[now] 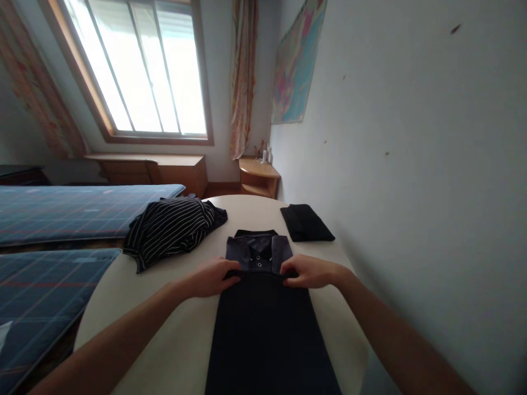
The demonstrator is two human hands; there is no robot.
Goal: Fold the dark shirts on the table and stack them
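Note:
A dark polo shirt (267, 334) lies lengthwise on the cream-coloured table (164, 329), its grey collar and small buttons showing at the far end. My left hand (214, 276) pinches the left end of a folded edge that crosses the shirt just below the collar. At the right end of that same edge, the fingers of my right hand (308, 271) are closed on the cloth. The near end of the shirt runs out of the bottom of the view.
A crumpled black-and-white striped garment (173, 225) lies at the table's left edge. Toward the far right is a folded black garment (307, 222). Beds with blue plaid mattresses (74, 214) stand to the left, and a white wall (411, 192) rises close on the right.

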